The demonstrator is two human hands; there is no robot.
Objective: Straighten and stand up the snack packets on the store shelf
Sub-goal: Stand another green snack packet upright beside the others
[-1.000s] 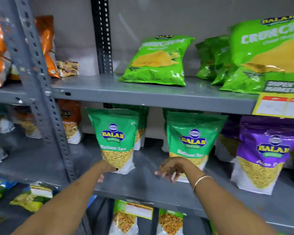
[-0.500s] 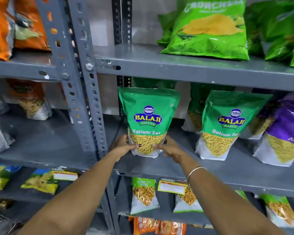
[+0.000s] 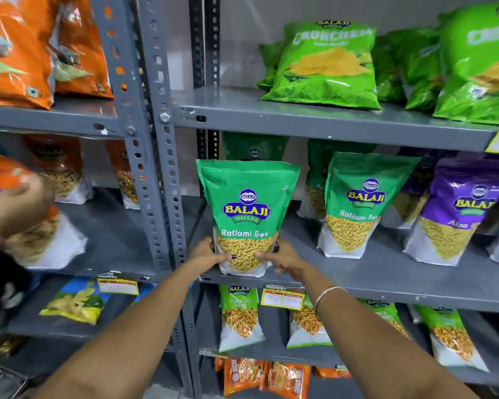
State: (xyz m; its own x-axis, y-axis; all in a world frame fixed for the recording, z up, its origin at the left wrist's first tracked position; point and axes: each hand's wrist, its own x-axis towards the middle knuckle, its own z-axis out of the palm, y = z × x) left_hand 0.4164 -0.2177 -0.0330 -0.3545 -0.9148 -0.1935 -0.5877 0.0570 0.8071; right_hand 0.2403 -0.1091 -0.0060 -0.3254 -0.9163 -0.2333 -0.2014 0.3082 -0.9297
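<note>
The Ratlami Sev packet (image 3: 247,217) stands upright at the front edge of the middle shelf (image 3: 386,279), just right of the grey upright post (image 3: 153,156). The fingers (image 3: 231,257) of the left hand (image 3: 206,254) and right hand (image 3: 283,256) close on its lower corners, thumbs across the clear window. The grip is low and the pouch tall, so it could tip forward off the lip once let go. Pushed back hard, it may knock the packet behind (image 3: 254,146). The neighbouring green packet (image 3: 360,203) leans slightly.

Green Ratlami Sev packet (image 3: 247,214) upright, shelf front.
</note>
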